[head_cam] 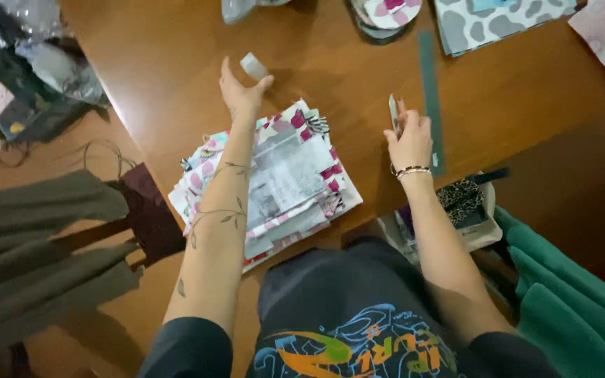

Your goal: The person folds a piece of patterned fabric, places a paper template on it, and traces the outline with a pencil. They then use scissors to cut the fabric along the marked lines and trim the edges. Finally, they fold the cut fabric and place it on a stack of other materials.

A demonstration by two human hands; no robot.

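Head view: the left hand (241,94) pinches a small white piece (253,66) beyond the fabric stack (285,185), while the right hand (409,140) grips a slim tool (393,114) upright, near the ruler (430,91).

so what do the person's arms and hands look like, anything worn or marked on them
Both arms are bare below short dark sleeves. The left forearm carries a thin leafy vine tattoo, with one small leaf mark nearer the elbow. The left hand wears nothing visible. The right hand has beaded bracelets at the wrist.
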